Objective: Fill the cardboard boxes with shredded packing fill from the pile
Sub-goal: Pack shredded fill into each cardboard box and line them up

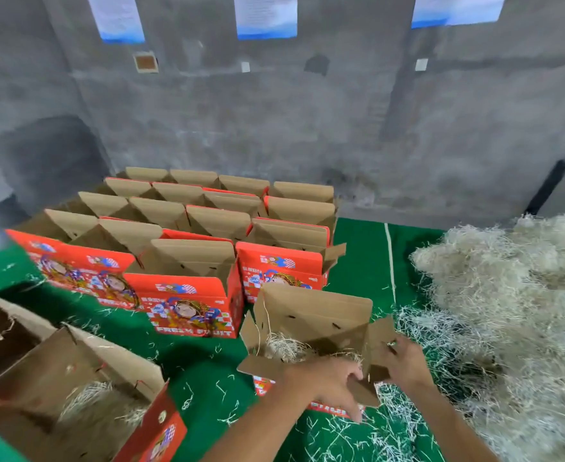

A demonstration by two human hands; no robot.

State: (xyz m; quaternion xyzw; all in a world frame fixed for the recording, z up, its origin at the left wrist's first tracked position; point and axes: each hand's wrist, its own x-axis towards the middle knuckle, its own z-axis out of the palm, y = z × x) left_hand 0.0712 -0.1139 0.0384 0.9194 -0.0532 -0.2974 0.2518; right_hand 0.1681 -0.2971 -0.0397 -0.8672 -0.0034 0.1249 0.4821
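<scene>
The box in hand [311,331] sat near me, right of centre on the green mat [201,368], its tall back flap up and a loose nest of pale shredded fill [284,348] showing low inside it, towards its left wall. My left hand [328,383] lay over the near rim, fingers curled down around the near flap close to the box's right corner; my right hand [404,361] pinched the right side flap, thumb on the inner face. I judged the step as midway: this box carried only a shallow layer, and the hands were busy with the flaps rather than bringing fill. The pile [508,295] lay just right of the box and ran far back along the right side, with stray strands scattered over the mat between. The next move, as I reckoned it, called for freeing the right hand, grabbing a fresh bunch from the pile, and pressing it down while the left kept the flaps apart. At the near left stood another open box [74,388], some fill in it. Farther back, left of centre, the rows of open red boxes [187,228] stood against the grey wall [308,111]; I could not see fill in them from this angle.
</scene>
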